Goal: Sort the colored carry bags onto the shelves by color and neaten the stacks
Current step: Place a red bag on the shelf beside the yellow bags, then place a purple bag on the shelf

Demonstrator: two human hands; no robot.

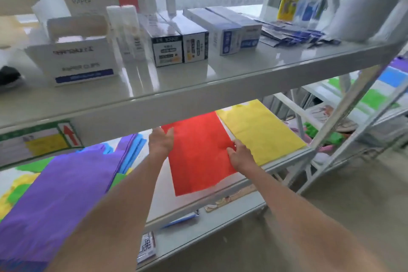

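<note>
A red bag lies flat on the middle shelf, its near edge hanging past the shelf front. A yellow bag lies just to its right. My left hand is spread open at the red bag's left edge. My right hand rests on the red bag's right edge, fingers bent down onto it near the yellow bag. At the left, a purple bag tops a loose pile with blue, green and yellow bags under it.
The top shelf carries stationery boxes, a paper-clip box and blue packets. A second rack at the right holds green, blue and purple bags. The lower shelf has a ruler and small packets.
</note>
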